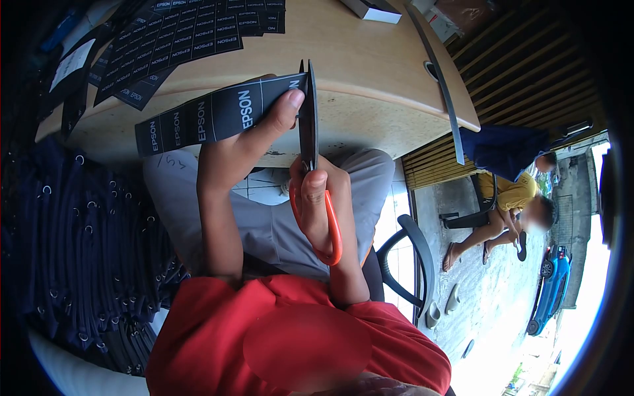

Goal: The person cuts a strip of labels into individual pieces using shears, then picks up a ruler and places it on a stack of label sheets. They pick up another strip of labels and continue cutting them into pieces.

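My left hand (254,132) grips a black strip (188,117) printed with white EPSON lettering, thumb on top near its right end. The strip slants from lower left up to the right. In my right hand (327,188) is a pair of scissors (308,112) with an orange handle, the thumb through one loop. The blades point away from me and stand at the strip's right end, their tips slightly apart. My left thumb is close beside the blades.
Black EPSON-printed sheets (191,36) overlap on the wooden table (343,53) at the far left. A long thin dark strip (444,86) lies over its right edge. Dark straps with metal rings (86,251) hang at left. A chair armrest (416,264) and a seated person (512,204) are at right.
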A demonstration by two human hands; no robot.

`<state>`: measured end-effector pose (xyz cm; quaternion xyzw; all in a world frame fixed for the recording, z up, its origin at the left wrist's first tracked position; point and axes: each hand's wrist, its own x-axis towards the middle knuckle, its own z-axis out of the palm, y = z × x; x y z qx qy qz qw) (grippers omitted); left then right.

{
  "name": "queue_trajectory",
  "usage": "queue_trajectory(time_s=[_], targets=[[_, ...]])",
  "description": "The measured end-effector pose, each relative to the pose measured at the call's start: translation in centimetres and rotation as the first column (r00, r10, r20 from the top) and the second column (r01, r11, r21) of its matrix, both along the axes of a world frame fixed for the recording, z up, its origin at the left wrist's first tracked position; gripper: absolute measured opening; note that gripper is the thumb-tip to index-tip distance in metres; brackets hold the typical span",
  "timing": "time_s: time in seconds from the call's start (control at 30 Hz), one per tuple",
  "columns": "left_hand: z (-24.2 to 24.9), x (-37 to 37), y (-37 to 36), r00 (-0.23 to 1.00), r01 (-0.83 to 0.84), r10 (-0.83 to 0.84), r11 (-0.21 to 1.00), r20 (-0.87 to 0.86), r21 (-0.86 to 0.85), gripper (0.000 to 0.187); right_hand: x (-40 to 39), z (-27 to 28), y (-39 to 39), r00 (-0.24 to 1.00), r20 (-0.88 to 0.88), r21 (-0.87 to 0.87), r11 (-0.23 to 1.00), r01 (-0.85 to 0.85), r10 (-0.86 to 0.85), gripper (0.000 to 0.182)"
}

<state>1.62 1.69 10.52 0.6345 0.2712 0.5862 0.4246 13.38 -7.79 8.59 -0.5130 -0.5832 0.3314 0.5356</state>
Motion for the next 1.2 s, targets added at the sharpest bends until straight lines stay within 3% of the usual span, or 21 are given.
queue_trajectory(time_s=[0.37, 0.43, 0.7, 0.8, 0.87, 0.9, 0.93, 1.07, 1.13, 1.17, 1.2], targets=[[0.3, -0.3, 0.1, 0.998, 0.055, -0.056, 0.998, -0.035, -0.031, 0.021, -0.2, 0.1, 0.0, 1.0, 0.003, -0.007, 1.0, 0.03, -0.03, 0.055], [0.2, -0.1, 0.0, 0.997, 0.068, -0.067, 0.997, 0.035, -0.036, 0.021, -0.3, 0.2, -0.1, 0.999, -0.001, -0.011, 0.999, 0.036, -0.036, 0.055], [0.3, -0.3, 0.0, 0.997, 0.071, -0.069, 0.996, 0.035, -0.054, 0.022, -0.3, 0.1, 0.0, 0.998, 0.041, 0.023, 0.998, 0.053, -0.054, 0.054], [0.3, -0.5, 0.1, 0.998, 0.069, -0.068, 0.996, 0.009, -0.058, 0.021, -0.3, 0.3, -0.2, 0.997, 0.042, -0.035, 0.997, 0.071, -0.07, 0.051], [0.0, -0.6, 0.2, 0.998, 0.059, -0.06, 0.997, -0.005, -0.046, 0.021, -0.2, -0.4, -0.4, 0.981, -0.045, 0.022, 0.981, 0.191, -0.19, 0.049], [-0.2, -0.5, 0.2, 0.999, 0.035, -0.035, 0.999, 0.003, -0.037, 0.02, -0.6, 0.0, -0.6, 0.942, -0.251, 0.039, 0.97, 0.242, -0.225, 0.045], [-0.4, -0.5, 0.2, 1.0, 0.012, -0.011, 1.0, 0.011, -0.026, 0.019, -0.4, 0.1, -0.7, 0.916, -0.35, 0.087, 0.967, 0.24, -0.196, 0.04], [-0.1, -0.8, 0.4, 0.999, 0.032, -0.032, 0.999, 0.034, -0.024, 0.02, 0.9, 0.7, -0.2, 0.839, -0.509, 0.141, 0.943, 0.301, -0.191, 0.044], [0.4, -1.8, 2.0, 0.861, 0.32, -0.355, 0.935, -0.365, -0.153, 0.018, 1.9, 0.4, -0.3, 0.772, -0.613, 0.034, 0.97, 0.239, -0.169, 0.055], [0.7, -1.7, 2.4, 0.804, 0.442, -0.468, 0.883, -0.367, -0.157, 0.018, 2.4, -0.2, -0.6, 0.721, -0.681, 0.011, 0.983, 0.185, -0.128, 0.055], [0.2, -1.4, 2.1, 0.791, 0.453, -0.482, 0.875, -0.378, -0.168, 0.018, 2.6, -0.9, -1.0, 0.707, -0.692, 0.004, 0.98, 0.201, -0.143, 0.055]])
